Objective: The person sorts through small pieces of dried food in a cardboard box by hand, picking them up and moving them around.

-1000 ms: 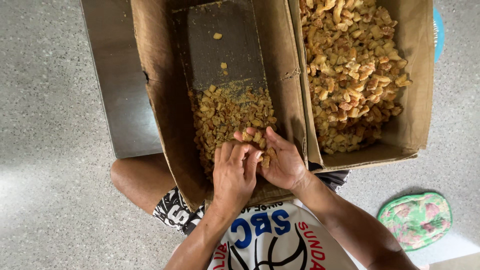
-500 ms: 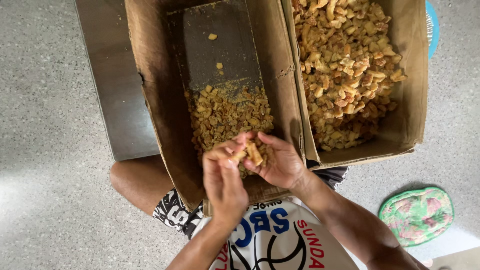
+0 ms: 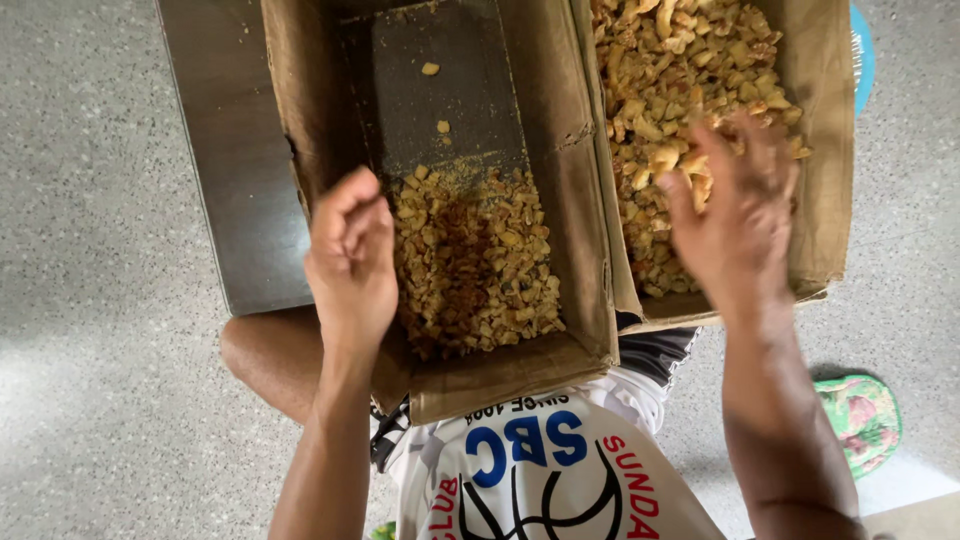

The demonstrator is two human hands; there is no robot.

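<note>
Hands apart, left hand (image 3: 352, 255) curled, right hand (image 3: 735, 215) over pale nut pieces (image 3: 680, 90)

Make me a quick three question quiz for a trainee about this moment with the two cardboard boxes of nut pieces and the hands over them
1. True or false: the right hand hovers over the right box, the fuller one.
2. Which box shows bare bottom at its far end? A) left box B) right box C) both
3. Fill in: the left hand is loosely curled over the near-left part of the ______ box.

Key
1. True. Its spread fingers hang above the heaped nut pieces.
2. A. The smaller pile covers only the near half, with a few stray bits beyond.
3. left. Whether it holds any pieces cannot be told.
</note>
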